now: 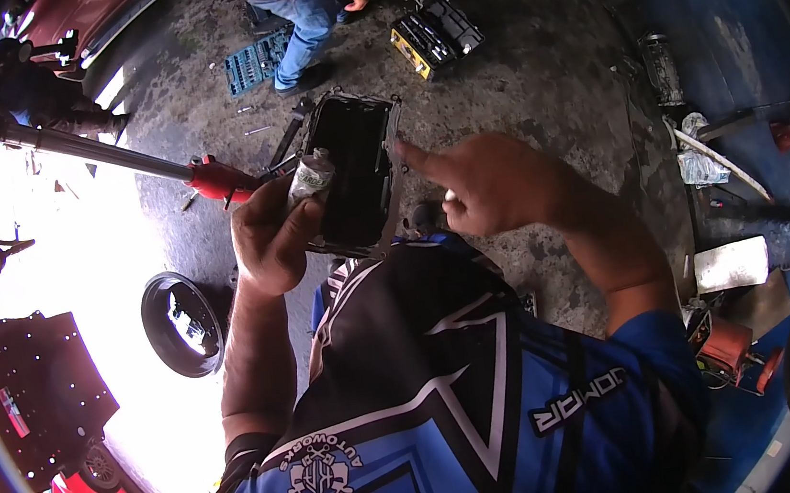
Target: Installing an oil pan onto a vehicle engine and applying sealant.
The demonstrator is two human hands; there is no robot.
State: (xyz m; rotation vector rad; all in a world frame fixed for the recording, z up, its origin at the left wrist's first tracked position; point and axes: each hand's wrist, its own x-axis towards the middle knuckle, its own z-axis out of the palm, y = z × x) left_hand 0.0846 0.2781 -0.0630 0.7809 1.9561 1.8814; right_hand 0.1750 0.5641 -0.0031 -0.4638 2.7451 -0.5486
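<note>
Left grip [269, 240], closed round one crumpled silvery-white tube [311, 175]; black rectangular open pan [391, 189], grey-smeared rim, between grips; right grip [502, 182], forefinger extended at rim, hold unclear, best drawn lightly, evenly

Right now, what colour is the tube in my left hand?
The tube in your left hand looks silvery grey, best seen in the head view.

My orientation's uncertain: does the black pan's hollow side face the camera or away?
Toward the camera: the black pan shows its dark hollow, framed by the rim.
</note>
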